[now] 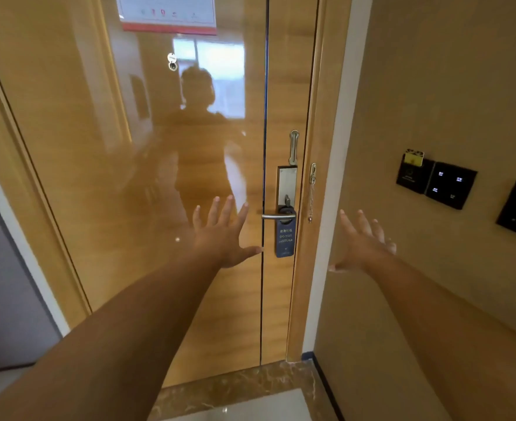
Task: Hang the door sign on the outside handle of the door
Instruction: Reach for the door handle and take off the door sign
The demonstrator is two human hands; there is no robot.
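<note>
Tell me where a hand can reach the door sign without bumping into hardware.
Free: the bare door panel left of the lever handle, where the left hand is spread, and below the door sign. Crowded: above the handle, with lock plate and chain slide; right, the hanging door chain, near the right hand.

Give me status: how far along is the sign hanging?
Done: nothing yet. The door sign hangs on the inside handle of the door, which is shut. In hand: nothing; the left hand and right hand are open and empty, short of the handle. Left: take the sign off, open the door, hang it outside.
</note>
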